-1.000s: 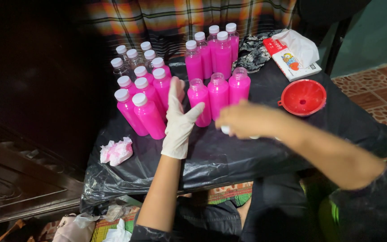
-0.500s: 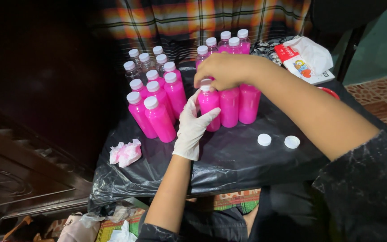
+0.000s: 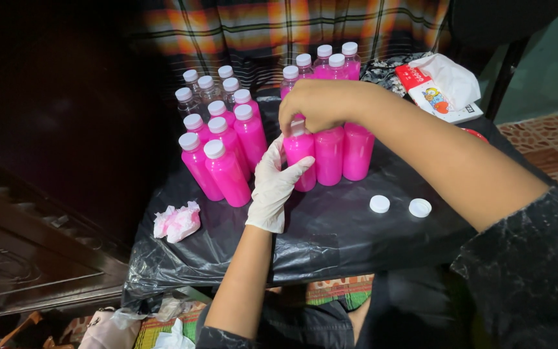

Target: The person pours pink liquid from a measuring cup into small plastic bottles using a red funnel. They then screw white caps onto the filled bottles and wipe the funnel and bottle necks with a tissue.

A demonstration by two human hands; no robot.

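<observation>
Bottle between both hands' grip

head cam | looked steeply down and forward from the person's head | sat close over the black-covered tabletop | single view

open black plastic in front of the bottles, only two loose caps at right and a crumpled tissue at left. capped pink bottles block left rear, more bottles behind, packet far right.
</observation>
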